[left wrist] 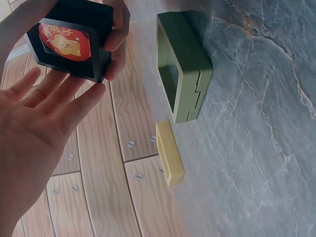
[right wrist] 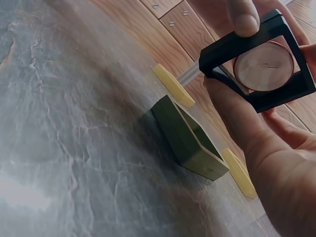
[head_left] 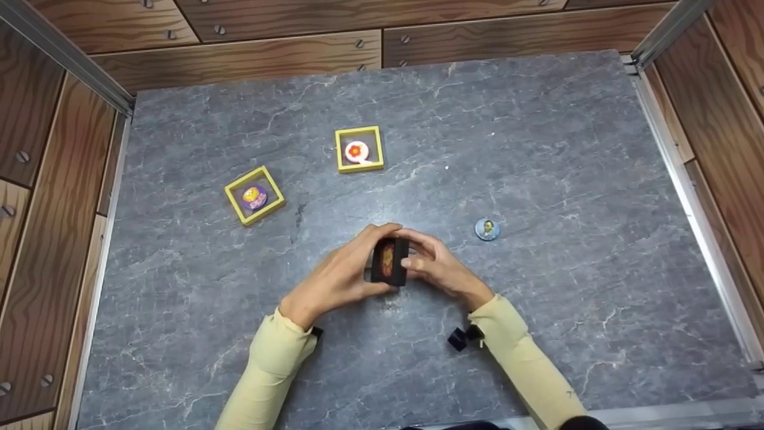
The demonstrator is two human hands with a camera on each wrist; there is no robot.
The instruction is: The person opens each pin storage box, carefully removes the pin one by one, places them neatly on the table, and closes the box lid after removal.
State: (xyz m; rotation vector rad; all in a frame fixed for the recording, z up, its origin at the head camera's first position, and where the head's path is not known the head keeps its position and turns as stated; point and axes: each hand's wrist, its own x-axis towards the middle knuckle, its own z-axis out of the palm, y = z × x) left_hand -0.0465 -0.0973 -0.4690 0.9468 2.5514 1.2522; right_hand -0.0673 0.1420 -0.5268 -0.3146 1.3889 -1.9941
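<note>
Both hands hold a small black display frame (head_left: 391, 263) up in front of the body. My left hand (head_left: 334, 269) spans it from the left, thumb at the near edge and fingers at the far edge. My right hand (head_left: 447, 269) grips its right side, with the thumb against that edge. Inside is a round red badge with a golden cartoon figure (left wrist: 66, 43); the right wrist view shows the badge's pinned back (right wrist: 264, 66) through a clear window. An olive-green frame (left wrist: 190, 74) stands on the table below the hands, mostly hidden in the head view.
One yellow frame (head_left: 359, 169) holds a white badge with a red flower (head_left: 357, 151). Another yellow frame (head_left: 264, 216) to the left holds a purple badge (head_left: 254, 196). A blue portrait badge (head_left: 487, 229) lies loose at the right. Wood-patterned walls (head_left: 239, 60) enclose the grey table (head_left: 567, 179).
</note>
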